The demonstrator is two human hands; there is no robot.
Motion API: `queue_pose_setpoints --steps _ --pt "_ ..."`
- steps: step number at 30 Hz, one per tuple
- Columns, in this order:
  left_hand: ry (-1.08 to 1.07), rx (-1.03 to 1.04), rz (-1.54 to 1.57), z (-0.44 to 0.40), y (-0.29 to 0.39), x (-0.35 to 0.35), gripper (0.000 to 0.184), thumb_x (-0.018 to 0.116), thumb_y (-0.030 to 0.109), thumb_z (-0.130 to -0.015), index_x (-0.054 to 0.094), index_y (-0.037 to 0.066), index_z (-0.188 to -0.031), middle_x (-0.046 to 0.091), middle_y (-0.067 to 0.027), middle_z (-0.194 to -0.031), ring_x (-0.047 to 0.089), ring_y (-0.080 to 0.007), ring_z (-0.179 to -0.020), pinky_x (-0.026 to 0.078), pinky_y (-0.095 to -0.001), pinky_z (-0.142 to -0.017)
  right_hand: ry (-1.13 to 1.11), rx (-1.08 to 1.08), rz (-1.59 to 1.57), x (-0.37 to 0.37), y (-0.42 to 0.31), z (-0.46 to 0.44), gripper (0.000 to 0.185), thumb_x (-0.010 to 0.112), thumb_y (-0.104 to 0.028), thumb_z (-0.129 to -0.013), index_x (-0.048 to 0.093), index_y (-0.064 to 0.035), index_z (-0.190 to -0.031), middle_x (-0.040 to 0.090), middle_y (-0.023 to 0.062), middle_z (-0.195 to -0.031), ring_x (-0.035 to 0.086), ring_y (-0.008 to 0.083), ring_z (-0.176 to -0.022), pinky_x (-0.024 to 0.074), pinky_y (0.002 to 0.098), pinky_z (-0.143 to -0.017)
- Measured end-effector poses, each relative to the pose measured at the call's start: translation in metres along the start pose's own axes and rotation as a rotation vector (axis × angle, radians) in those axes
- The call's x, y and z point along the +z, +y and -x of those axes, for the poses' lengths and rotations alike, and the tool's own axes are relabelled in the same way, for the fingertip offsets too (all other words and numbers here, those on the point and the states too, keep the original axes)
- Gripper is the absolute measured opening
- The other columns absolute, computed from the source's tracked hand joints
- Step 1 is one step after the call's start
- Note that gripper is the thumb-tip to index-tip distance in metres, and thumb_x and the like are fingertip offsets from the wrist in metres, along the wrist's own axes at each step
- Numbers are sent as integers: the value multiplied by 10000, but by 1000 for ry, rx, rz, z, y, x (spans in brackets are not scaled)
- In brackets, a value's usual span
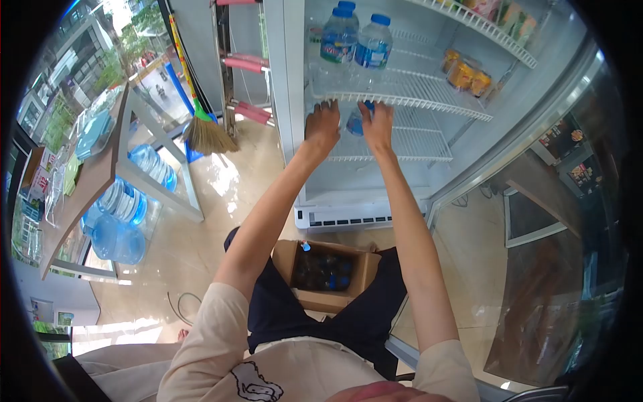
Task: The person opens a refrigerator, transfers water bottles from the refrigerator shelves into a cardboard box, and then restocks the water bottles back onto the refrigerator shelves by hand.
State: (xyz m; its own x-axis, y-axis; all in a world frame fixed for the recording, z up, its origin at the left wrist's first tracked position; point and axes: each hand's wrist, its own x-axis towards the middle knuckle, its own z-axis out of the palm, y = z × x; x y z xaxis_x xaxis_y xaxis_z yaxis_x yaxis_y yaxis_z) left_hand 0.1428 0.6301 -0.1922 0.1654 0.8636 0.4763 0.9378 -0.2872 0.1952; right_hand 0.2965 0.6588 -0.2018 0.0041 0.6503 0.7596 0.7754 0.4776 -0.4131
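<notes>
My right hand (379, 126) is inside the open fridge, below the upper wire shelf, with its fingers closed around the top of a water bottle (355, 123) that has a blue cap and blue label. Beside it, my left hand (324, 124) reaches in near the fridge's left wall. Its fingers are curled, and what they grip is hidden. Two blue-capped water bottles (339, 37) stand upright on the shelf above. Between my legs on the floor sits an open cardboard box (284, 262) holding several dark bottles, some with blue caps.
Yellow cans (467, 75) sit on the upper wire shelf (429, 100) at right. The glass door (536, 221) stands open on the right. At left are a table (100, 171), large water jugs (120, 234), a broom (209, 134) and a ladder (244, 63).
</notes>
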Motion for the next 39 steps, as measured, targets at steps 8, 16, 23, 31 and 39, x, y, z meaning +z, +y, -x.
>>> queue_pose_setpoints --steps 8,16,23,31,39 --pt "343 -84 431 -31 -22 65 498 733 103 -816 498 -93 -1208 536 -268 -1224 558 -438 -1117 517 -517 -878 -321 291 -524 31 14 23 538 744 -219 -882 427 15 -1249 653 257 -1128 652 409 -1079 495 465 -911" --pt "412 -231 488 -69 -31 120 456 703 127 -858 559 7 -1273 575 -253 -1243 529 -457 -1171 424 -537 -979 -138 175 -525 72 35 31 656 777 -92 -838 341 9 -1318 642 247 -1137 653 424 -1057 505 432 -887" --pt "305 -322 776 -66 -34 114 599 620 61 -868 416 32 -1431 454 -247 -1373 419 -460 -1294 370 -533 -1075 -206 366 -224 92 34 21 750 788 -188 -837 313 63 -1360 624 293 -1205 618 496 -1087 508 497 -907" --pt "526 46 527 27 21 54 433 562 -47 -860 465 -82 -1281 513 -315 -1241 450 -477 -1172 388 -523 -977 110 237 -252 45 9 41 623 806 -180 -820 457 48 -1282 579 269 -1242 572 424 -1148 503 472 -914" --pt "-96 -381 784 377 42 77 282 633 -72 -824 510 -23 -1074 536 -230 -1042 519 -404 -967 439 -462 -849 -39 666 -376 -56 -64 344 211 672 9 -897 535 -17 -1055 572 98 -957 545 187 -729 476 333 -685"
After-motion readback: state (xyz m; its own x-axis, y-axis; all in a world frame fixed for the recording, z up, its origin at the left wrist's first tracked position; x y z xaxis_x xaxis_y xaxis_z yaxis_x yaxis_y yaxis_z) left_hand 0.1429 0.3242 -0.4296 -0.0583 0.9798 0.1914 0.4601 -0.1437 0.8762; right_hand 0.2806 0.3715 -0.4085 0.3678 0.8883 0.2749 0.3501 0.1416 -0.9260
